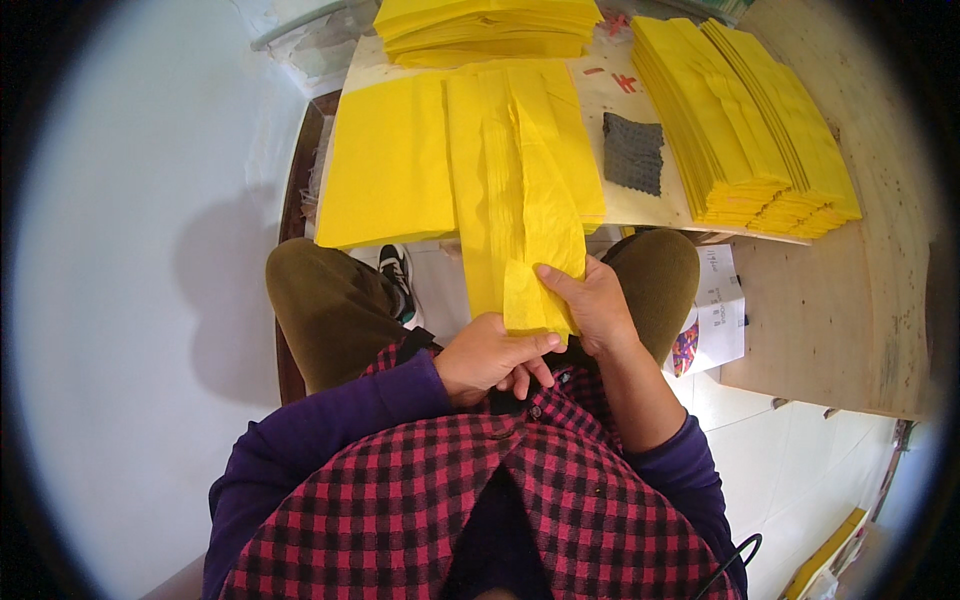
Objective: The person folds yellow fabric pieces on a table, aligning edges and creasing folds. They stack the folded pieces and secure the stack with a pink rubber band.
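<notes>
Left hand point(490, 358): thumb and forefinger appear closed on the near edge of the yellow piece point(545, 220); other fingers curl below, contact there unclear.
Right hand point(590, 305): closed, thumb pressed on top at the piece's right side; fingers mostly hidden behind it.
Yellow piece, location: near end folded over and held above the lap; far part lies along the yellow sheets point(390, 160) on the table.
Risk at folded end: could turn out skewed if the two hands pull unevenly; could spring open if the right thumb lifts early.
Risk along the length: loose, wavy layers might crease or slide out of line, since both hands hold only the near end.
Risk beneath: a tug toward the body could drag the sheets under it over the table edge.
Knees: left knee point(320, 310) and right knee point(655, 290) flank the hands, limiting sideways room.
Table point(655, 205): grey cloth point(633, 155), scalloped edge, lies right of the sheets, apart from the hands.
Right-hand stacks point(710, 130): yellow, folded, side by side; would block a wide swing rightward.
Far side: red scraps point(625, 82); another yellow stack point(480, 30) stands beyond the sheets.
</notes>
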Demonstrator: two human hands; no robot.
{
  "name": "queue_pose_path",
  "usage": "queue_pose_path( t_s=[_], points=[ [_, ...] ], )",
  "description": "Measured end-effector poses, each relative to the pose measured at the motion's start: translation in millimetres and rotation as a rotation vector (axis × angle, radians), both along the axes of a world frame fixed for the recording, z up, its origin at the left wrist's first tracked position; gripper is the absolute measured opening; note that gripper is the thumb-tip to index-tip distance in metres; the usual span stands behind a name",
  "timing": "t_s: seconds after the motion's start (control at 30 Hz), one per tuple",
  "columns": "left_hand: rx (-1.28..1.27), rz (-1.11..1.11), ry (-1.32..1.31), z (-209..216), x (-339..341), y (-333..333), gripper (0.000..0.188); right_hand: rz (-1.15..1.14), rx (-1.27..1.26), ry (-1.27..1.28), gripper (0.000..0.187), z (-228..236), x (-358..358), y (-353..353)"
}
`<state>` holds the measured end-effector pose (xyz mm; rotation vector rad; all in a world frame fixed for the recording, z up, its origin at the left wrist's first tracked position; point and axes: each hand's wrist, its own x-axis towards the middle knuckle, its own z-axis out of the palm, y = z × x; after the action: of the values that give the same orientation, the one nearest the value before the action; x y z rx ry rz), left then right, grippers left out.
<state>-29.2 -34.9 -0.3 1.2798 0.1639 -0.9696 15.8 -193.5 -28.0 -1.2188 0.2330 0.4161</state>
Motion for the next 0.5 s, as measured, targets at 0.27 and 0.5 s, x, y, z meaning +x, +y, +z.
queue_pose_path(
  t_s=[0.27, 0.5],
  points=[
    [-0.046, 0.054, 0.034, -5.4, -0.6, -1.4, 0.027, 0.007, -0.018, -0.023, 0.026, 0.1, -0.3, -0.3],
    [-0.08, 0.065, 0.062, -6.1, 0.4, 1.8, 0.024, 0.02, -0.013, -0.044, 0.025, -1.3, -0.9, 0.6]
  ],
)
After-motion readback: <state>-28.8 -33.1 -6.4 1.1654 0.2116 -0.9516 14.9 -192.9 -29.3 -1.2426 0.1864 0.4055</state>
